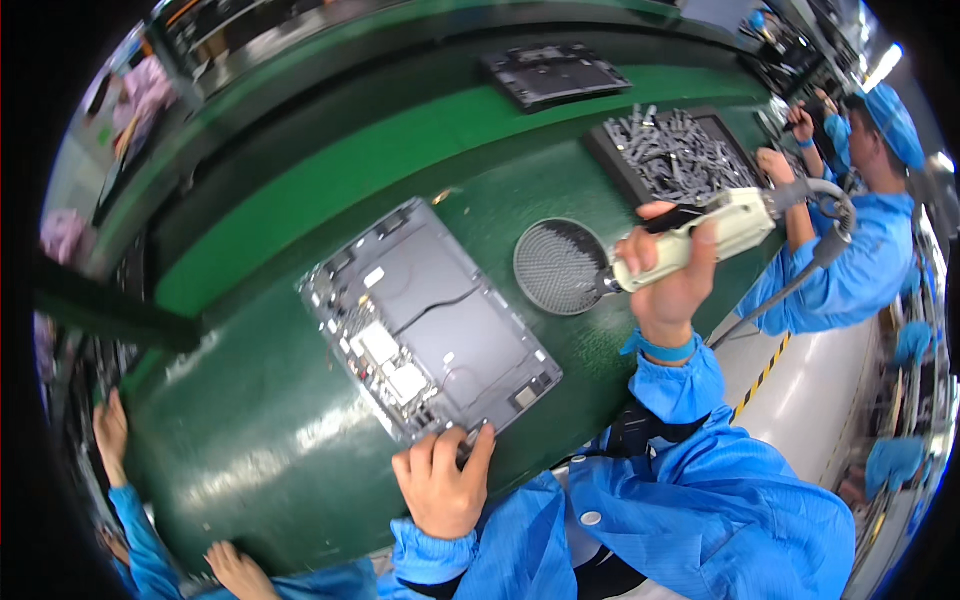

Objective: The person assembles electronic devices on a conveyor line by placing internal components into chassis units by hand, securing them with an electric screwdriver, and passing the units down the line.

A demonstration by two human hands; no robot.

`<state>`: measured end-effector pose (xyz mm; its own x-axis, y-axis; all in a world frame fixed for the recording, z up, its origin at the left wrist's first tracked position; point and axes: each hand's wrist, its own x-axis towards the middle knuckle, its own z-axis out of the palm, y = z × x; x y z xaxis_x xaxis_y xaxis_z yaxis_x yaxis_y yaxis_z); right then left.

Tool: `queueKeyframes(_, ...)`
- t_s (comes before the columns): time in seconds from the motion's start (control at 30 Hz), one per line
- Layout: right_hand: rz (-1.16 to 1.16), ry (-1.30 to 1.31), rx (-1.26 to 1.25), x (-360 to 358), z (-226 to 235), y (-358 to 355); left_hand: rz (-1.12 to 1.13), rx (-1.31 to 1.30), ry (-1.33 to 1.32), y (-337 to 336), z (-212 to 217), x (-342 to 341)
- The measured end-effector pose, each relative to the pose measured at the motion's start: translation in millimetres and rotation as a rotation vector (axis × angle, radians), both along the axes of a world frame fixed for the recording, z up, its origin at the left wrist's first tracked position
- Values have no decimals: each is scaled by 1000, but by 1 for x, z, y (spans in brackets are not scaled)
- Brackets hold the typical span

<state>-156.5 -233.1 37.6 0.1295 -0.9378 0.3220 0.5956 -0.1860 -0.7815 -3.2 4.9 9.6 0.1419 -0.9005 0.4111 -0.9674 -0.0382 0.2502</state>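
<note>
Fingers of my right hand [672,300] are closed around a cream power screwdriver [738,228], its tip end at the right rim of a round dish [518,268]; whether they touch I cannot tell. Inside the dish is a grey, pebbly surface, darker toward the upper right, too fine to make out. Bent over the near edge of an open grey case [440,285], the fingers of my left hand [442,490] touch it, though I cannot tell if they grip. That case lies flat on the green bench [260,400], left of the dish, holding a circuit board [390,365] and a black cable [435,312]. Beyond the dish, a dark tray [607,168] holds a heap of small grey parts [675,150]. Farther back lies a dark shell [560,78]. At the right, a co-worker [850,250] in blue stands near the tray.
</note>
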Motion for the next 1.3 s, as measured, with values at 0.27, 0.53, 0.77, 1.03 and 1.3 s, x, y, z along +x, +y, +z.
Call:
queueKeyframes(0.27,-110,145,-33,-5,-14,-15,88,-8,41,9,-7,1)
queueKeyframes(0.53,-105,202,0,-3,-15,-15,107,-9,120,12,-12,2)
queueKeyframes(0.77,-128,174,12,0,-15,-15,97,-47,133,7,-12,2)
queueKeyframes(1.03,-173,197,16,2,-15,-10,93,-63,205,10,-14,2)
queueKeyframes(1.3,173,38,-69,-1,16,28,14,-152,273,5,-18,11)
